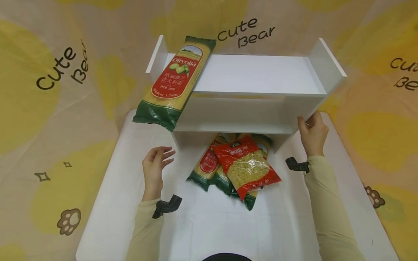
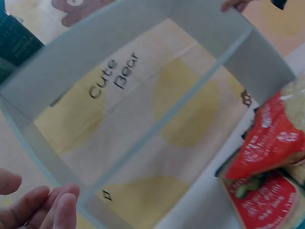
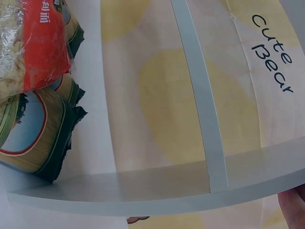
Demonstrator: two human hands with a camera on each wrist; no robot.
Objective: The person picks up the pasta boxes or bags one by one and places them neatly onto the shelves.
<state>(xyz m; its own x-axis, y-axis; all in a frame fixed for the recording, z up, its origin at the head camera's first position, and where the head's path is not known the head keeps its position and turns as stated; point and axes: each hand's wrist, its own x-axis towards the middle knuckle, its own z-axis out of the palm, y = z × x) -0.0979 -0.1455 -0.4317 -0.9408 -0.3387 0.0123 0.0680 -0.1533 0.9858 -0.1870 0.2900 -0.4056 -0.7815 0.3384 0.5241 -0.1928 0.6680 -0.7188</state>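
Observation:
A white two-tier shelf (image 1: 241, 131) stands on the table. My right hand (image 1: 313, 134) grips the edge of its right side panel, thumb towards the inner side; only a fingertip (image 3: 291, 206) shows in the right wrist view. Near the lower left side panel, my left hand (image 1: 155, 170) holds nothing, its fingers loosely bent; in the left wrist view its fingers (image 2: 66, 210) come close to the panel edge. A spaghetti pack (image 1: 174, 78) lies slanted across the top left of the shelf, its green lower end overhanging the front.
Under the shelf, a red bag of pasta (image 1: 248, 166) lies on several spaghetti packs (image 1: 207, 161), which jut out in front onto the white table (image 1: 209, 232). Behind hangs a yellow patterned cloth (image 1: 107, 21). A dark rounded object (image 1: 226, 257) shows at the near edge.

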